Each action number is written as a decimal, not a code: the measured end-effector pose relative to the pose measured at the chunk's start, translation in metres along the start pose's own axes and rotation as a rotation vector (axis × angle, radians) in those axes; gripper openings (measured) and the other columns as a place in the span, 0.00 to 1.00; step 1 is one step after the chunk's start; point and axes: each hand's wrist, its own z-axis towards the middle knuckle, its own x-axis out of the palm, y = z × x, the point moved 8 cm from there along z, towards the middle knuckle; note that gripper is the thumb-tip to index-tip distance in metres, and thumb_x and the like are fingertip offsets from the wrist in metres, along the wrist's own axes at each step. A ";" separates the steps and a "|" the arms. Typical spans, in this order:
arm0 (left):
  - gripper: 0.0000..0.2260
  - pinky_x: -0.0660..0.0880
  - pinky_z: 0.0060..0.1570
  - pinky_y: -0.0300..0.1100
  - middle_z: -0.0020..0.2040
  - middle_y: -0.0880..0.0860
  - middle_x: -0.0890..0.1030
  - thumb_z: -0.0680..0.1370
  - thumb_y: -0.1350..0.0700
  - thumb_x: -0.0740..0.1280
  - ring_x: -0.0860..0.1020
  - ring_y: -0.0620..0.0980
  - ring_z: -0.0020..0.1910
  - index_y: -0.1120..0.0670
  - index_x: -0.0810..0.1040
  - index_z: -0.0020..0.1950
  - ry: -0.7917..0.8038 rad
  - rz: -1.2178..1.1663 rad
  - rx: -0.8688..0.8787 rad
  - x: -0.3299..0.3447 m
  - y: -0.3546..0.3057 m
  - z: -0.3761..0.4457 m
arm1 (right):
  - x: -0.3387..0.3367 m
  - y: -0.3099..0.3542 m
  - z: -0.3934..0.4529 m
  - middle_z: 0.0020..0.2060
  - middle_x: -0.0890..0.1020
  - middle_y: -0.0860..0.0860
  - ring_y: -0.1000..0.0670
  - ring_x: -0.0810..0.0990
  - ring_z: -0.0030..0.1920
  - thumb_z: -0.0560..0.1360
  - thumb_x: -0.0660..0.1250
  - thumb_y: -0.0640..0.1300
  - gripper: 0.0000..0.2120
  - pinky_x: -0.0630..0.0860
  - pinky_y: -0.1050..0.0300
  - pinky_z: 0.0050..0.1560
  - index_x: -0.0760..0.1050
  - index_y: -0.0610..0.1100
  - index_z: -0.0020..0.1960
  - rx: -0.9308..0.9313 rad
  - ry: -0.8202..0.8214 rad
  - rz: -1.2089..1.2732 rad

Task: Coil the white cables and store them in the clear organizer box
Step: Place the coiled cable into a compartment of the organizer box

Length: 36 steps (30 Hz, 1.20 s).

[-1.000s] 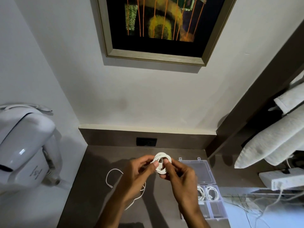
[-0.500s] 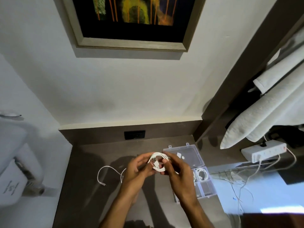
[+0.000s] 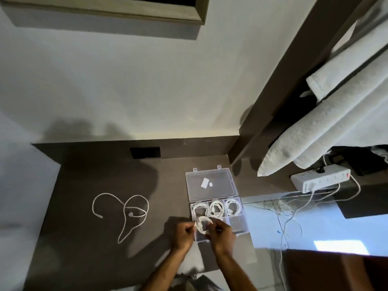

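A coiled white cable (image 3: 203, 224) is pinched between my left hand (image 3: 183, 235) and my right hand (image 3: 220, 234), right over the near left compartment of the clear organizer box (image 3: 236, 222). The box stands open on the dark counter, its lid (image 3: 211, 184) folded back flat. Three coiled white cables (image 3: 217, 208) fill the far row of compartments. A loose, uncoiled white cable (image 3: 126, 211) sprawls on the counter to the left.
The dark counter (image 3: 84, 238) ends at a wall with a black socket (image 3: 144, 152). To the right lie a white power strip (image 3: 321, 179) with trailing wires, white towels (image 3: 327, 122) on a rack, and a brown surface (image 3: 336, 269).
Both hands carried the coiled cable down and right from mid-air to just above the box. The view tilted down, so the picture frame and the white appliance on the left mostly left view.
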 end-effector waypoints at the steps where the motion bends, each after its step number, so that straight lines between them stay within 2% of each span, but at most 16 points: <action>1: 0.08 0.78 0.50 0.46 0.40 0.56 0.84 0.77 0.70 0.71 0.80 0.48 0.45 0.62 0.88 0.43 -0.049 0.043 -0.014 0.004 0.006 0.002 | 0.000 -0.005 0.006 0.44 0.91 0.42 0.43 0.90 0.45 0.80 0.72 0.38 0.07 0.88 0.43 0.52 0.87 0.43 0.56 -0.015 0.005 -0.102; 2: 0.06 0.80 0.52 0.47 0.42 0.58 0.88 0.76 0.70 0.72 0.84 0.51 0.46 0.64 0.89 0.44 -0.103 0.083 -0.017 0.006 0.009 0.004 | -0.001 -0.008 0.011 0.43 0.91 0.45 0.44 0.90 0.45 0.79 0.73 0.41 0.04 0.87 0.48 0.51 0.87 0.45 0.52 -0.029 0.005 -0.206; 4: 0.05 0.81 0.50 0.44 0.43 0.59 0.90 0.75 0.68 0.73 0.86 0.55 0.46 0.62 0.89 0.43 -0.178 0.181 -0.025 0.009 0.010 0.003 | -0.004 -0.010 0.017 0.44 0.91 0.47 0.46 0.90 0.46 0.80 0.74 0.47 0.04 0.81 0.59 0.45 0.84 0.46 0.50 -0.044 -0.005 -0.334; 6: 0.06 0.82 0.46 0.42 0.41 0.56 0.89 0.74 0.66 0.75 0.86 0.53 0.43 0.58 0.88 0.40 -0.242 0.260 -0.039 0.012 0.009 0.000 | -0.001 -0.010 0.022 0.43 0.90 0.48 0.47 0.89 0.46 0.81 0.72 0.46 0.04 0.75 0.63 0.40 0.82 0.45 0.51 -0.070 0.022 -0.382; 8: 0.05 0.84 0.45 0.43 0.40 0.54 0.90 0.73 0.64 0.76 0.87 0.52 0.41 0.57 0.88 0.38 -0.280 0.304 -0.040 0.014 0.008 -0.003 | 0.004 -0.005 0.023 0.45 0.90 0.48 0.48 0.89 0.46 0.82 0.71 0.45 0.04 0.75 0.65 0.40 0.83 0.44 0.52 -0.124 0.049 -0.440; 10: 0.04 0.85 0.45 0.45 0.41 0.54 0.90 0.74 0.63 0.76 0.87 0.52 0.42 0.57 0.88 0.40 -0.294 0.338 -0.061 0.015 0.009 -0.006 | 0.007 -0.001 0.023 0.51 0.89 0.46 0.48 0.88 0.48 0.80 0.73 0.44 0.06 0.78 0.63 0.42 0.85 0.43 0.54 -0.194 0.052 -0.513; 13: 0.06 0.85 0.50 0.48 0.44 0.54 0.89 0.76 0.65 0.72 0.87 0.52 0.45 0.57 0.87 0.44 -0.273 0.348 -0.095 0.018 0.012 -0.007 | 0.011 -0.008 0.023 0.60 0.81 0.45 0.46 0.88 0.52 0.79 0.74 0.44 0.07 0.86 0.55 0.53 0.87 0.44 0.55 -0.249 0.112 -0.666; 19: 0.09 0.81 0.50 0.48 0.51 0.55 0.88 0.81 0.60 0.66 0.86 0.57 0.54 0.52 0.85 0.53 -0.250 0.456 -0.102 0.026 0.008 -0.006 | 0.018 -0.014 0.022 0.65 0.77 0.48 0.48 0.88 0.53 0.78 0.75 0.45 0.10 0.86 0.55 0.56 0.85 0.48 0.59 -0.300 0.234 -0.870; 23: 0.09 0.81 0.54 0.50 0.56 0.54 0.86 0.83 0.55 0.64 0.85 0.56 0.56 0.53 0.84 0.55 -0.241 0.525 -0.077 0.027 0.005 -0.001 | 0.018 -0.005 0.018 0.69 0.73 0.48 0.45 0.85 0.60 0.79 0.72 0.44 0.21 0.86 0.51 0.55 0.73 0.50 0.69 -0.419 0.174 -0.900; 25: 0.10 0.82 0.56 0.49 0.57 0.54 0.86 0.83 0.53 0.64 0.85 0.55 0.57 0.53 0.84 0.57 -0.243 0.524 -0.074 0.026 0.004 0.001 | 0.020 0.000 0.016 0.72 0.71 0.50 0.46 0.83 0.64 0.82 0.69 0.47 0.21 0.86 0.52 0.56 0.70 0.55 0.73 -0.506 0.187 -0.893; 27: 0.11 0.81 0.59 0.48 0.60 0.55 0.85 0.84 0.53 0.62 0.83 0.55 0.59 0.54 0.81 0.62 -0.272 0.542 -0.050 0.025 0.002 0.000 | 0.021 0.005 0.016 0.72 0.72 0.51 0.48 0.84 0.63 0.84 0.66 0.49 0.18 0.86 0.53 0.56 0.73 0.57 0.73 -0.550 0.187 -0.883; 30: 0.16 0.78 0.63 0.47 0.65 0.56 0.81 0.84 0.54 0.59 0.81 0.54 0.63 0.57 0.72 0.70 -0.325 0.561 -0.012 0.022 -0.002 -0.002 | 0.022 0.008 0.020 0.68 0.78 0.50 0.49 0.86 0.58 0.80 0.73 0.45 0.13 0.86 0.57 0.52 0.81 0.52 0.64 -0.559 0.189 -0.876; 32: 0.15 0.78 0.62 0.44 0.66 0.54 0.79 0.84 0.55 0.59 0.80 0.51 0.62 0.56 0.72 0.70 -0.314 0.602 0.011 0.023 -0.003 -0.005 | 0.025 0.010 0.024 0.65 0.79 0.49 0.49 0.87 0.55 0.79 0.74 0.43 0.10 0.86 0.58 0.51 0.83 0.47 0.61 -0.531 0.195 -0.853; 36: 0.15 0.79 0.61 0.44 0.67 0.53 0.77 0.85 0.53 0.59 0.81 0.50 0.62 0.55 0.72 0.70 -0.278 0.635 0.005 0.028 0.001 -0.008 | 0.033 0.006 0.026 0.66 0.79 0.47 0.48 0.86 0.55 0.80 0.73 0.43 0.13 0.86 0.57 0.52 0.80 0.44 0.64 -0.535 0.222 -0.888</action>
